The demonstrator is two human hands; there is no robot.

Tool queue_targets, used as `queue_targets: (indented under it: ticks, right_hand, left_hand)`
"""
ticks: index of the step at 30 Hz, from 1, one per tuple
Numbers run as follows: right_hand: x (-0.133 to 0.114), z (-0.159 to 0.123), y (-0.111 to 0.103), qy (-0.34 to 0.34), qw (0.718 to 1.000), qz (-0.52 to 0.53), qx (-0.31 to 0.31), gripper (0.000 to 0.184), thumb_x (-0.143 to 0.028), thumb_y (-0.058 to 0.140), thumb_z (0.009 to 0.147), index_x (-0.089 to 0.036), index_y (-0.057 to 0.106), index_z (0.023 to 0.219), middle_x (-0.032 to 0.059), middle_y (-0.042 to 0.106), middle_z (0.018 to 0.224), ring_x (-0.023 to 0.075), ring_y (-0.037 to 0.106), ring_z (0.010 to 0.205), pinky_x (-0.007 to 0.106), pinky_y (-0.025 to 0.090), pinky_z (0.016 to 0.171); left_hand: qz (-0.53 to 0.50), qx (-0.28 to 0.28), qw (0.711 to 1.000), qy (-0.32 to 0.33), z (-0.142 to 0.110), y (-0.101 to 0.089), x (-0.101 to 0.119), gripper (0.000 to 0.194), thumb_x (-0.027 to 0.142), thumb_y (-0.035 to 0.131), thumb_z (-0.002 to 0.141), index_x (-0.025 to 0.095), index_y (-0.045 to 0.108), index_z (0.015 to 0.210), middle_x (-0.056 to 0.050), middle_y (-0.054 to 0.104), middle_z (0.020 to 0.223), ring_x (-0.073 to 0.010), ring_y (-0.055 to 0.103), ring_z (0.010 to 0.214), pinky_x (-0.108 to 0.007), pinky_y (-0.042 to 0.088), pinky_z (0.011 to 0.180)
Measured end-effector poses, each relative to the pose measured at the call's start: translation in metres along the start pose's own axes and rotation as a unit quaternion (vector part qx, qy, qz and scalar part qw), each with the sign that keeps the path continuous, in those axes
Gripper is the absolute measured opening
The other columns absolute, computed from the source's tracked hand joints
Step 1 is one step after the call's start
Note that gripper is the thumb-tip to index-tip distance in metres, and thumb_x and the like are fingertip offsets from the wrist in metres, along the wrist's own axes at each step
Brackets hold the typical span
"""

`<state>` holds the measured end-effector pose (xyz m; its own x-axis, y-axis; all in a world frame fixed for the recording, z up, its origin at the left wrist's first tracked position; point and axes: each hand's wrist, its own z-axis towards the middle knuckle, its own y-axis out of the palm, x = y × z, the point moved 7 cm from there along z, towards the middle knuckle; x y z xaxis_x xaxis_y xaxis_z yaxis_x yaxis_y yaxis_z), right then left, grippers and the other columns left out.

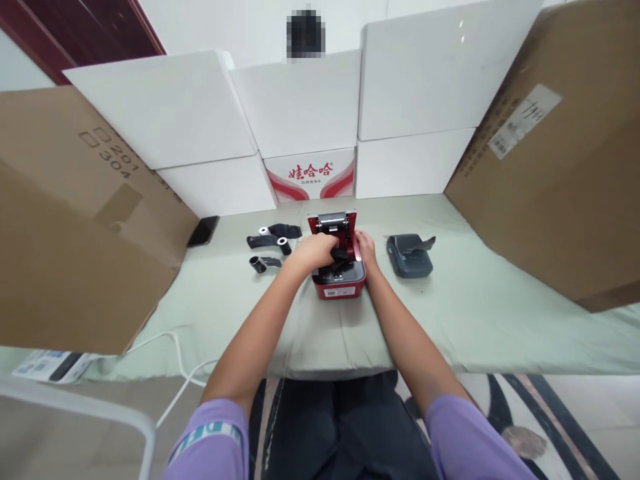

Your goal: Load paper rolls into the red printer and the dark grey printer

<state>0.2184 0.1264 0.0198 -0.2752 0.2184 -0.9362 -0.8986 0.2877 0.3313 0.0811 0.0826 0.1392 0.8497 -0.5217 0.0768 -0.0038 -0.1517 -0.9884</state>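
A red printer (339, 287) with a dark top sits on the cloth-covered table, its lid (333, 223) raised at the back. My left hand (318, 251) reaches into its open compartment from the left. The fingers are closed at a black strip (341, 256), partly hidden beneath them. Against the printer's right side lies my right hand (366, 248), fingers curled along the edge and steadying it. To the left lie several small black rolls (283, 246), some with loose ends and white cores. A dark grey portable printer (409, 256) stands on the right with a black strip sticking out.
White boxes (300, 100) form a wall behind the table (320, 340). Large cardboard boxes (75, 220) stand at both sides. A black phone (203, 231) lies by the left box. A white cable (177, 347) hangs over the front left edge, near a white rail (100, 407).
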Motion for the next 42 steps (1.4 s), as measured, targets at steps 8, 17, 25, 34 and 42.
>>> queue_targets:
  ticks: [8, 17, 25, 34, 42]
  right_hand:
    - [-0.002, -0.001, 0.0, -0.005, 1.0, -0.017, 0.005, 0.028, -0.05, 0.059, 0.078, -0.023, 0.063, 0.081, 0.0022, 0.07, 0.083, 0.0211, 0.062, 0.085, 0.035, 0.051, 0.084]
    - [-0.002, 0.003, -0.003, 0.013, 0.999, -0.034, -0.002, 0.025, -0.047, 0.06, 0.078, -0.022, 0.062, 0.08, 0.0003, 0.07, 0.081, 0.019, 0.062, 0.085, 0.033, 0.051, 0.085]
    - [-0.007, 0.002, -0.003, -0.01, 0.998, -0.066, 0.005, 0.031, -0.054, 0.058, 0.075, -0.023, 0.06, 0.08, -0.0008, 0.066, 0.078, 0.0182, 0.057, 0.082, 0.032, 0.047, 0.082]
    - [-0.012, -0.001, -0.003, -0.013, 0.996, -0.083, 0.005, 0.027, -0.049, 0.06, 0.077, -0.022, 0.062, 0.079, 0.0007, 0.068, 0.082, 0.0189, 0.059, 0.087, 0.033, 0.048, 0.084]
    - [-0.003, 0.002, -0.005, -0.003, 0.998, -0.064, 0.004, 0.026, -0.047, 0.062, 0.076, -0.022, 0.063, 0.079, -0.0004, 0.068, 0.081, 0.018, 0.059, 0.085, 0.032, 0.049, 0.082]
  left_hand:
    - [-0.213, 0.181, 0.96, 0.015, -0.069, -0.031, -0.011, 0.035, 0.015, 0.063, 0.078, 0.024, 0.07, 0.111, -0.005, 0.071, 0.114, -0.0228, 0.07, 0.098, -0.032, 0.055, 0.085]
    - [-0.506, 0.326, 0.742, -0.295, -0.177, 0.067, -0.102, 0.039, 0.049, 0.073, 0.077, 0.024, 0.049, 0.094, 0.009, 0.052, 0.061, -0.0081, 0.045, 0.041, -0.02, 0.036, 0.041]
    - [-0.603, 0.343, 0.648, -0.314, -0.202, 0.087, -0.132, 0.031, 0.047, 0.059, 0.077, 0.024, 0.049, 0.096, 0.004, 0.058, 0.079, -0.0116, 0.056, 0.053, -0.023, 0.042, 0.048]
    - [-0.284, 0.449, 0.753, -0.389, -0.213, 0.044, -0.191, 0.026, 0.042, 0.066, 0.076, 0.022, 0.058, 0.09, -0.001, 0.065, 0.085, -0.0187, 0.063, 0.08, -0.029, 0.052, 0.076]
    - [-0.141, 0.353, 0.766, -0.519, -0.186, 0.036, -0.233, 0.033, 0.037, 0.067, 0.08, 0.022, 0.059, 0.108, -0.013, 0.072, 0.106, -0.0344, 0.068, 0.104, -0.045, 0.052, 0.09]
